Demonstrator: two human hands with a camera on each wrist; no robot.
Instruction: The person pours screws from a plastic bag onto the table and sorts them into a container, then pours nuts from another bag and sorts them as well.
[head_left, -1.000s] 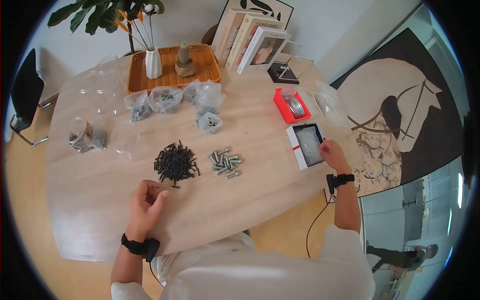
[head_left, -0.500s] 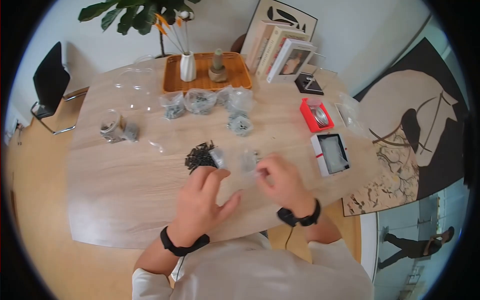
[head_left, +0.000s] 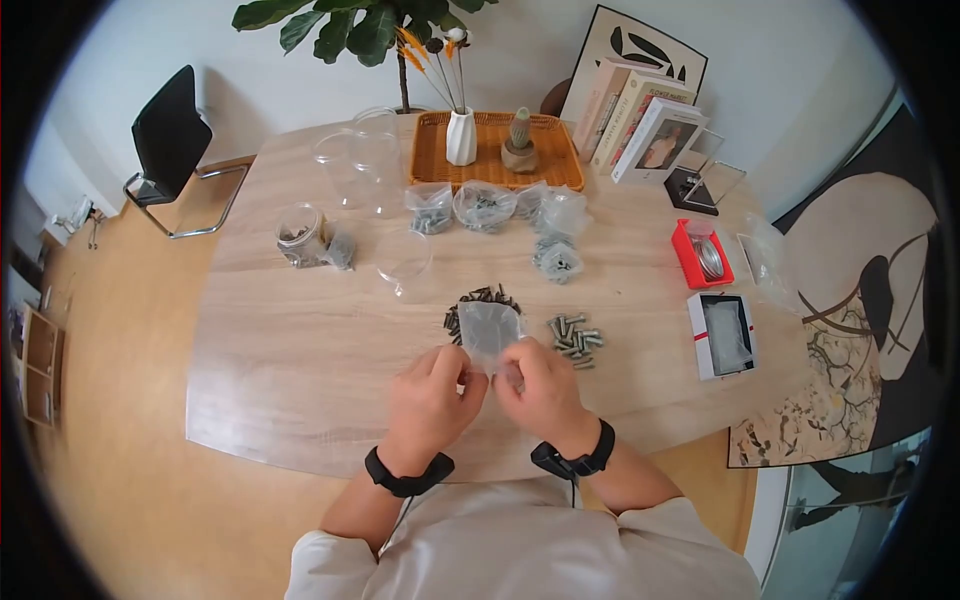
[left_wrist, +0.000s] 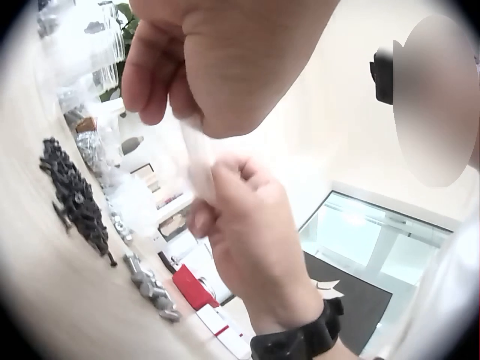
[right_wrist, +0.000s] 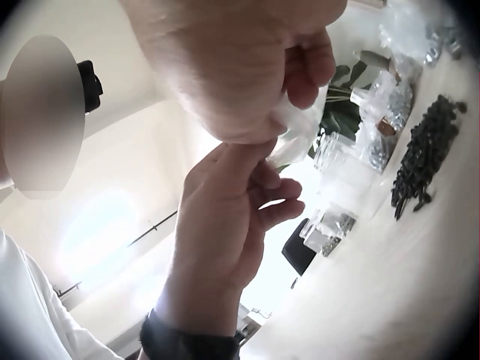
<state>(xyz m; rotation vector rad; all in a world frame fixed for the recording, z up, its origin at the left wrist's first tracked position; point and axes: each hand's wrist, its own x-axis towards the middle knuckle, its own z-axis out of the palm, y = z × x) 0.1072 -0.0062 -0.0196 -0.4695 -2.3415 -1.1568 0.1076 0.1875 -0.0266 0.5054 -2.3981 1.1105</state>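
The clear bag [head_left: 490, 328] is pinched by the fingers of the left hand [head_left: 428, 400] and right hand [head_left: 543, 396], with black screws [head_left: 488, 295] just past them. If pulled too hard, it could be ripped.

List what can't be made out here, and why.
Lower edge of plastic bag: head view, behind left hand and right hand.
Some dark screws: head view, behind the bag.
Part of left hand: left wrist view, past top edge.
Print on white book: head view, too small.
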